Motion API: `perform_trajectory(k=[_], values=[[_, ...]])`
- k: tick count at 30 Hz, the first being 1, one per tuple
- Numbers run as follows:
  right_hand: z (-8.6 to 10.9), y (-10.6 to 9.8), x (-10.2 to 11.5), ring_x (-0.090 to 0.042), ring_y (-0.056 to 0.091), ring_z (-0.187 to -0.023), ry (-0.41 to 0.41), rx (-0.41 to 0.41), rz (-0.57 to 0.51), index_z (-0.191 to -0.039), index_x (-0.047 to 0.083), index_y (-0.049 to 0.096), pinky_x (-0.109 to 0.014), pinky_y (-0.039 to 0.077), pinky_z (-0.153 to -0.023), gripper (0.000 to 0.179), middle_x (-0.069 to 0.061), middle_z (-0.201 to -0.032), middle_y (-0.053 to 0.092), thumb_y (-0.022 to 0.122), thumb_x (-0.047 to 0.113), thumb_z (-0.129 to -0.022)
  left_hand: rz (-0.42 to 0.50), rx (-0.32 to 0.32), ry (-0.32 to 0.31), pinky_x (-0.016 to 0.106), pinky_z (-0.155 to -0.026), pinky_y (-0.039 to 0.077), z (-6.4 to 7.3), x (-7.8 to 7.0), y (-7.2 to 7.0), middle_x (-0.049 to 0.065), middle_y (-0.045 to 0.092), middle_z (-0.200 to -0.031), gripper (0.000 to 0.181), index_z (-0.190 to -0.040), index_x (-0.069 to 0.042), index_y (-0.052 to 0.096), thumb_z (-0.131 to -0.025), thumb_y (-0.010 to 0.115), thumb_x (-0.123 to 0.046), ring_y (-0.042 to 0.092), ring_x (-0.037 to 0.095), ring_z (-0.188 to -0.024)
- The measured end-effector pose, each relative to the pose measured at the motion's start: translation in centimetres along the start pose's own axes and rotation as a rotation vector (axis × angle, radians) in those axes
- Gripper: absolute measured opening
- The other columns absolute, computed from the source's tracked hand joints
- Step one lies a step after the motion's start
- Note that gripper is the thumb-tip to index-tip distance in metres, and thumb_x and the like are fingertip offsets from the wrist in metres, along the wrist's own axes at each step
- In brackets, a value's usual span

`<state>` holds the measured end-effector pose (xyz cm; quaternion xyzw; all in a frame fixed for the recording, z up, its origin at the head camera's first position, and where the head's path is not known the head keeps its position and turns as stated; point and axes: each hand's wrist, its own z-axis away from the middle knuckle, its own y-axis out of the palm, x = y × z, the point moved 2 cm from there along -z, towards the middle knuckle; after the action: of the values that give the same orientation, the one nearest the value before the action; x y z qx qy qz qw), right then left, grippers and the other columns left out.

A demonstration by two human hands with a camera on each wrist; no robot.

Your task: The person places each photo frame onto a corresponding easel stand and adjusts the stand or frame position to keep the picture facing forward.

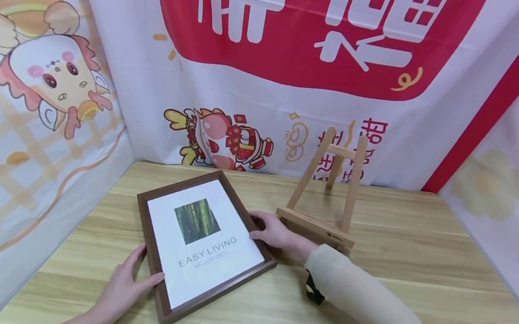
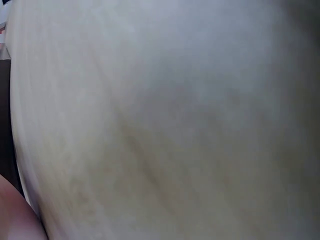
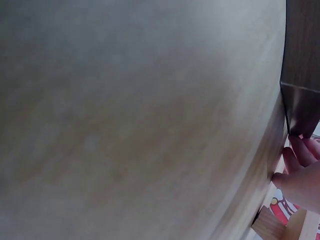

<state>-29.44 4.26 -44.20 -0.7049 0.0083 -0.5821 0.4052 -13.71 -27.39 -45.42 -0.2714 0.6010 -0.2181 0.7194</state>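
A dark brown picture frame (image 1: 218, 292) lies at an angle on the wooden table, with a white "EASY LIVING" print (image 1: 204, 280) inside. My left hand (image 1: 125, 286) grips its left side, thumb over the front edge, fingers partly hidden behind the side. On the opposite side, my right hand (image 1: 274, 230) holds the right edge, thumb on the front. In the right wrist view, fingertips (image 3: 295, 150) meet the frame's dark side (image 3: 302, 45). The left wrist view shows mostly blurred table, plus a strip of frame (image 2: 5, 115) and a bit of hand (image 2: 15, 215).
A small wooden easel (image 1: 352, 189) stands right of the frame, its front ledge close to my right wrist. A black device (image 1: 313, 291) sits under the right sleeve (image 1: 346, 280). Printed cloth (image 1: 228, 88) hangs behind the table (image 1: 417, 245) and along both sides.
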Motion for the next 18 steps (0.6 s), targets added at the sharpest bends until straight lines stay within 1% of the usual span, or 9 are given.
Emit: perform_trajectory(k=[2,4,7,8,10,12,13,15,18], values=[[0.1,0.0,0.1,-0.027,0.049,-0.123,0.028,-0.009,-0.043,-0.143,0.005,0.045,-0.043,0.039,-0.106,0.056,-0.013,-0.135,0.053,0.064,0.000,-0.091,0.054,0.009,-0.005,0.065,-0.110,0.012,0.0,-0.2,0.0,0.031,0.013,-0.155,0.108,-0.154,0.001,0.005,-0.084,0.076,-0.040,0.011,0.051,-0.140],[0.1,0.0,0.2,-0.030,0.048,-0.125,0.044,-0.018,-0.101,-0.144,0.005,0.044,-0.044,0.041,-0.104,0.056,-0.014,-0.138,0.050,0.063,-0.001,-0.092,0.128,0.015,-0.009,0.060,-0.112,0.014,0.0,-0.3,0.0,0.029,0.013,-0.155,0.108,-0.154,-0.001,0.001,-0.084,0.076,-0.034,0.015,0.047,-0.140],[0.2,0.0,0.6,-0.034,0.049,-0.126,0.079,-0.019,-0.211,-0.146,0.009,0.042,-0.043,0.048,-0.098,0.056,-0.013,-0.143,0.045,0.060,-0.002,-0.093,0.246,0.018,-0.025,0.050,-0.110,0.026,-0.1,-0.5,0.0,0.026,0.013,-0.156,0.107,-0.155,-0.006,-0.004,-0.085,0.076,-0.023,0.026,0.044,-0.138],[0.3,0.0,0.8,-0.035,0.049,-0.125,0.078,-0.024,-0.238,-0.146,0.008,0.042,-0.043,0.050,-0.095,0.056,-0.014,-0.145,0.044,0.059,-0.002,-0.093,0.278,0.019,-0.033,0.046,-0.108,0.031,-0.1,-0.5,0.0,0.027,0.013,-0.156,0.107,-0.155,-0.008,-0.005,-0.086,0.075,-0.020,0.031,0.043,-0.136],[0.4,-0.2,1.1,-0.036,0.050,-0.124,0.086,-0.035,-0.277,-0.146,0.010,0.041,-0.042,0.052,-0.091,0.056,-0.013,-0.146,0.042,0.058,-0.002,-0.094,0.331,0.025,-0.048,0.041,-0.102,0.037,-0.1,-0.7,0.1,0.028,0.013,-0.155,0.106,-0.155,-0.012,-0.008,-0.087,0.073,-0.017,0.036,0.043,-0.133],[0.5,-0.5,1.5,-0.037,0.052,-0.122,0.077,-0.049,-0.305,-0.147,0.010,0.041,-0.041,0.054,-0.087,0.057,-0.014,-0.146,0.042,0.057,-0.003,-0.094,0.385,0.031,-0.055,0.038,-0.100,0.040,0.0,-0.9,0.1,0.029,0.017,-0.154,0.105,-0.154,-0.017,-0.010,-0.088,0.072,-0.015,0.039,0.042,-0.131],[0.5,-0.6,1.7,-0.036,0.052,-0.122,0.070,-0.058,-0.311,-0.147,0.010,0.041,-0.040,0.055,-0.086,0.057,-0.014,-0.145,0.043,0.058,-0.003,-0.094,0.413,0.034,-0.056,0.036,-0.099,0.042,0.0,-1.1,0.1,0.029,0.020,-0.153,0.105,-0.154,-0.020,-0.011,-0.089,0.071,-0.014,0.042,0.041,-0.129],[0.6,-1.0,2.0,-0.037,0.053,-0.121,0.045,-0.074,-0.322,-0.147,0.009,0.041,-0.040,0.055,-0.086,0.057,-0.016,-0.144,0.044,0.058,-0.003,-0.094,0.475,0.044,-0.038,0.035,-0.096,0.047,0.2,-1.3,0.1,0.031,0.022,-0.151,0.104,-0.154,-0.024,-0.013,-0.090,0.069,-0.011,0.042,0.040,-0.129],[0.7,-1.7,2.5,-0.037,0.054,-0.119,0.009,-0.087,-0.331,-0.147,0.009,0.042,-0.040,0.054,-0.087,0.057,-0.018,-0.143,0.046,0.058,-0.003,-0.094,0.558,0.060,0.012,0.033,-0.091,0.051,0.3,-1.7,0.0,0.031,0.022,-0.151,0.102,-0.153,-0.026,-0.016,-0.093,0.065,-0.009,0.055,0.019,-0.120]])
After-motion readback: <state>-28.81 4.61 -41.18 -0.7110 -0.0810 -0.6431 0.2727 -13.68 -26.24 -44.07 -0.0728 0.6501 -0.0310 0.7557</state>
